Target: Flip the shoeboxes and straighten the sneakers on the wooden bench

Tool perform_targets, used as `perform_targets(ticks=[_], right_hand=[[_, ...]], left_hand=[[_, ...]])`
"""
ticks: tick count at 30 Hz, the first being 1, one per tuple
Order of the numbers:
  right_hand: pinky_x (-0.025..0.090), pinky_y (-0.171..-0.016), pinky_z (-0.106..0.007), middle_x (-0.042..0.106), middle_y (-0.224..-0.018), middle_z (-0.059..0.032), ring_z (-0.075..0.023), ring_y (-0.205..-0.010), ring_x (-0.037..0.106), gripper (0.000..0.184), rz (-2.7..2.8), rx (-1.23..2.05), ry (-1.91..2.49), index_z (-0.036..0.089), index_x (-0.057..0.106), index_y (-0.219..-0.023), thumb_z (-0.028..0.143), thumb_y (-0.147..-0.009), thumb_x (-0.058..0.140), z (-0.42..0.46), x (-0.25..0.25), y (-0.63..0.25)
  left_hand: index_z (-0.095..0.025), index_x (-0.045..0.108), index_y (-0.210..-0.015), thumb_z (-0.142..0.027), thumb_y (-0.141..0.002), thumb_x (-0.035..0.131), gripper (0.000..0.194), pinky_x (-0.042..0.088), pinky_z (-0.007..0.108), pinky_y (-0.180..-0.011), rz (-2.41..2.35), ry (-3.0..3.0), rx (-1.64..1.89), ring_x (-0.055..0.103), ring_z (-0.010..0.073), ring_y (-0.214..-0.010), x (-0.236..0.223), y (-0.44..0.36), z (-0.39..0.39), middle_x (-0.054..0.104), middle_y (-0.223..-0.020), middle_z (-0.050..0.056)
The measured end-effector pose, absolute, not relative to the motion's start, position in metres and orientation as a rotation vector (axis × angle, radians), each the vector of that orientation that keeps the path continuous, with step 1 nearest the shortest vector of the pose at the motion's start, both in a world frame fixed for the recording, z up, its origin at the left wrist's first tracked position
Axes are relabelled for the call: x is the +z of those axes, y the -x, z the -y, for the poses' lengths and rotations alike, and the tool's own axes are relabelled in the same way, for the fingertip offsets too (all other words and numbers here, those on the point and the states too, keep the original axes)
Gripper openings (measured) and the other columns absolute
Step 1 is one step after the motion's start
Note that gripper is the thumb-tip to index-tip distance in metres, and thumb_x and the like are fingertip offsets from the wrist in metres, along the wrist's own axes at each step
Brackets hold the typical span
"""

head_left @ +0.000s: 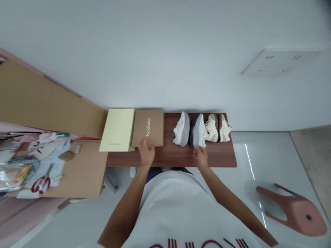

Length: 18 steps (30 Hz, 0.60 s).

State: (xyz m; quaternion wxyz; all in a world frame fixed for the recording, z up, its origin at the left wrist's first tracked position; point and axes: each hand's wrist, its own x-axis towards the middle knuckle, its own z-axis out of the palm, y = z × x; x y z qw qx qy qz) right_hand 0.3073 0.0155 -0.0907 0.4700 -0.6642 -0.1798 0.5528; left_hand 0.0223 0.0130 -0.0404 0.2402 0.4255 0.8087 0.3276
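My left hand is at the near edge of a brown shoebox lettered "balabala", its thumb and index finger apart and the fingertips over the lid's edge. A pale yellow shoebox lies against the brown one's left side. My right hand has its fingers closed at the near end of a white sneaker with a grey sole. Its similar white-grey sneaker lies just to the left. On the right stand two smaller cream shoes with brown soles, side by side.
Boxes and shoes rest on a dark wooden bench top against a white wall. A lower desk on the left holds red-handled scissors, twine, papers and plastic packets. A pink stool is on the floor at right.
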Motion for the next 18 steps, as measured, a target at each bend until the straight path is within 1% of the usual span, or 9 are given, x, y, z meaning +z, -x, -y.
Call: perform_targets(ticks=[3, 5, 6, 9, 12, 13, 15, 17, 18], right_hand=[[0.052, -0.057, -0.026, 0.068, -0.074, 0.0012, -0.0157, -0.065, 0.065, 0.026, 0.679, 1.53, 1.658, 0.024, 0.067, -0.087, 0.043, -0.072, 0.073, -0.015, -0.087, -0.252], [0.057, -0.073, -0.033, 0.072, -0.082, -0.0021, -0.0209, -0.079, 0.069, 0.023, 0.869, 1.59, 1.638, 0.024, 0.07, -0.088, 0.04, -0.072, 0.073, -0.021, -0.088, -0.212], [0.057, -0.082, -0.037, 0.073, -0.088, -0.0038, -0.0234, -0.089, 0.07, 0.024, 0.933, 1.582, 1.637, 0.024, 0.07, -0.091, 0.039, -0.073, 0.074, -0.025, -0.088, -0.194], [0.05, -0.103, -0.045, 0.073, -0.113, -0.0082, -0.0281, -0.115, 0.065, 0.034, 1.015, 1.518, 1.671, 0.025, 0.069, -0.105, 0.038, -0.075, 0.073, -0.04, -0.092, -0.151], [0.041, -0.113, -0.047, 0.068, -0.126, -0.0097, -0.0279, -0.13, 0.056, 0.041, 1.034, 1.448, 1.708, 0.023, 0.067, -0.115, 0.043, -0.079, 0.068, -0.05, -0.096, -0.136], [0.042, -0.112, -0.047, 0.069, -0.125, -0.0095, -0.0273, -0.13, 0.056, 0.042, 1.015, 1.436, 1.706, 0.023, 0.067, -0.116, 0.046, -0.081, 0.066, -0.051, -0.098, -0.138], [0.049, -0.105, -0.046, 0.071, -0.119, -0.0084, -0.0261, -0.119, 0.063, 0.041, 0.913, 1.452, 1.694, 0.023, 0.068, -0.114, 0.05, -0.083, 0.064, -0.053, -0.1, -0.147], [0.058, -0.088, -0.042, 0.073, -0.108, -0.006, -0.0234, -0.096, 0.071, 0.037, 0.758, 1.524, 1.686, 0.025, 0.069, -0.108, 0.052, -0.083, 0.064, -0.053, -0.102, -0.157], [0.059, -0.078, -0.039, 0.074, -0.102, -0.0044, -0.0212, -0.083, 0.072, 0.034, 0.678, 1.563, 1.695, 0.026, 0.069, -0.105, 0.051, -0.082, 0.066, -0.053, -0.103, -0.16]], left_hand=[[-0.014, 0.05, -0.136, -0.021, -0.083, 0.055, 0.054, 0.029, 0.052, -0.121, -2.381, -1.142, 0.781, 0.042, 0.0335, -0.142, -0.037, 0.033, -0.023, 0.052, -0.145, 0.019], [-0.011, 0.051, -0.134, -0.02, -0.08, 0.056, 0.055, 0.032, 0.051, -0.118, -2.361, -1.099, 0.73, 0.047, 0.0351, -0.138, -0.039, 0.055, -0.034, 0.057, -0.139, 0.022], [-0.011, 0.053, -0.131, -0.02, -0.078, 0.058, 0.053, 0.034, 0.051, -0.117, -2.33, -1.071, 0.722, 0.05, 0.0357, -0.136, -0.04, 0.061, -0.039, 0.06, -0.135, 0.022], [-0.015, 0.06, -0.116, -0.021, -0.076, 0.062, 0.04, 0.042, 0.049, -0.109, -2.217, -0.882, 0.688, 0.059, 0.0365, -0.126, -0.043, 0.066, -0.049, 0.07, -0.119, 0.02], [-0.017, 0.063, -0.108, -0.025, -0.077, 0.065, 0.032, 0.047, 0.045, -0.1, -2.131, -0.759, 0.634, 0.065, 0.037, -0.118, -0.041, 0.062, -0.044, 0.073, -0.11, 0.02], [-0.016, 0.063, -0.109, -0.026, -0.077, 0.066, 0.034, 0.047, 0.044, -0.1, -2.097, -0.774, 0.638, 0.065, 0.0367, -0.118, -0.039, 0.061, -0.04, 0.073, -0.111, 0.02], [-0.016, 0.061, -0.118, -0.028, -0.08, 0.065, 0.041, 0.046, 0.043, -0.103, -1.997, -0.865, 0.685, 0.063, 0.0346, -0.122, -0.032, 0.058, -0.029, 0.07, -0.121, 0.021], [-0.017, 0.059, -0.128, -0.031, -0.084, 0.062, 0.046, 0.039, 0.045, -0.112, -1.876, -1.013, 0.744, 0.054, 0.0323, -0.134, -0.024, 0.056, -0.017, 0.063, -0.135, 0.019], [-0.019, 0.058, -0.131, -0.034, -0.086, 0.061, 0.047, 0.033, 0.047, -0.117, -1.829, -1.099, 0.767, 0.046, 0.0314, -0.142, -0.019, 0.056, -0.012, 0.058, -0.142, 0.018]])
